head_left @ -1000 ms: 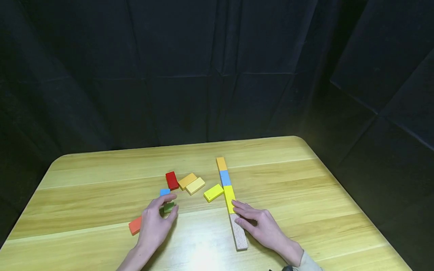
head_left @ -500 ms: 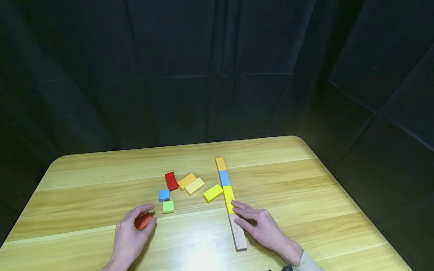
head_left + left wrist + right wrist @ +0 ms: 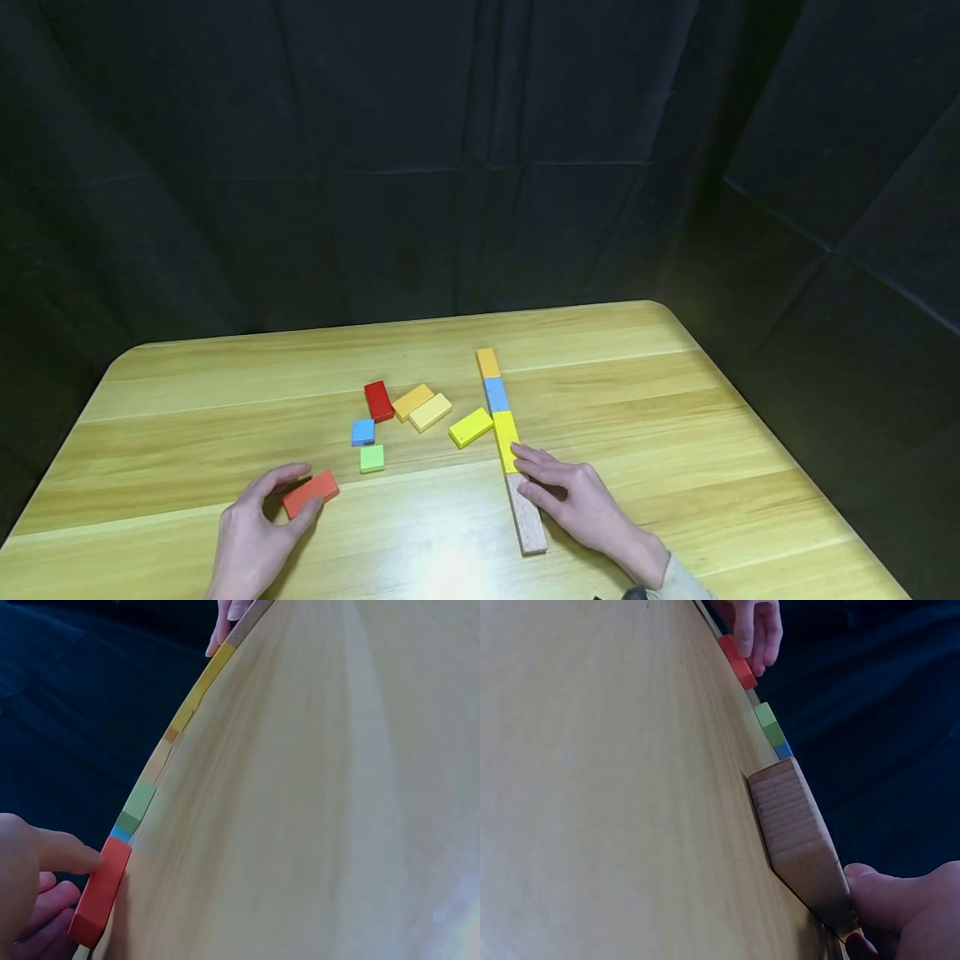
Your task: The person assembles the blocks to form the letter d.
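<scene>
In the head view my left hand point(image 3: 258, 529) is around the orange-red block point(image 3: 311, 495), which lies flat on the table. The thumb overlaps its near edge, and a narrow gap shows between the index fingertip and the far edge. My right hand point(image 3: 573, 500) rests along a straight row of end-to-end blocks, its fingers extended over the yellow block point(image 3: 506, 440). Its thumb touches the speckled pale wooden block point(image 3: 527, 517) at the row's near end; the right wrist view shows that wooden block point(image 3: 799, 840) beside the thumb. Farther along are a blue block point(image 3: 497, 394) and an orange block point(image 3: 488, 363).
Loose blocks lie left of the row: a yellow one point(image 3: 472, 427), a cream one point(image 3: 431, 412), an orange one point(image 3: 412, 402), a dark red one point(image 3: 379, 401), a small blue one point(image 3: 363, 432) and a green one point(image 3: 372, 458). Dark cloth point(image 3: 390, 167) hangs beyond the table.
My left hand has moved left and nearer, from the green block to the orange-red block, uncovering the green and blue blocks. The right hand and the row have not visibly moved.
</scene>
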The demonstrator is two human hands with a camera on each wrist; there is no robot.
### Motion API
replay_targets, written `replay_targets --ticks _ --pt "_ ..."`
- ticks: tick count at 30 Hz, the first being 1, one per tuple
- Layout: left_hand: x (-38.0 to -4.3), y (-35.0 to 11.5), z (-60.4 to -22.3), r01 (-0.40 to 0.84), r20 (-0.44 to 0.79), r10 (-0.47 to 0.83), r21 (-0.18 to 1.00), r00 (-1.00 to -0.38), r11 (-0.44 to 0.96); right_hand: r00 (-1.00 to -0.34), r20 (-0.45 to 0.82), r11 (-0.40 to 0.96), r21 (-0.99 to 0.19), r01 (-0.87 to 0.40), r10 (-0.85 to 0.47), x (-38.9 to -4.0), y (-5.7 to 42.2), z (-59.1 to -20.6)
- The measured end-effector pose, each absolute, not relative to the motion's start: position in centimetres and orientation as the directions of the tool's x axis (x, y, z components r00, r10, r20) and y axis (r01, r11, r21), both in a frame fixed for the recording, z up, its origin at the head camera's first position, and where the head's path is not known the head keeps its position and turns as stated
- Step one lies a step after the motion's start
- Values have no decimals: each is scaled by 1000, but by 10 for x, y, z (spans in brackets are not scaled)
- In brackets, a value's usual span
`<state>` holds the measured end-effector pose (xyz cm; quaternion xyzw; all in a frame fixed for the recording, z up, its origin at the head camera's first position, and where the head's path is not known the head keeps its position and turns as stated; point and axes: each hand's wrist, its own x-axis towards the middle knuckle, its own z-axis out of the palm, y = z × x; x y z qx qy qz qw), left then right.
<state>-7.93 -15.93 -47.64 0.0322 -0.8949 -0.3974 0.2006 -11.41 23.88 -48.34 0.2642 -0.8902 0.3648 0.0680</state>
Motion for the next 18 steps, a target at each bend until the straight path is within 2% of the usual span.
replay_targets --ticks 18 --pt "-79 -163 -479 39 242 -206 732 -948 680 -842 334 593 -601 -537 -423 -115 239 -484"
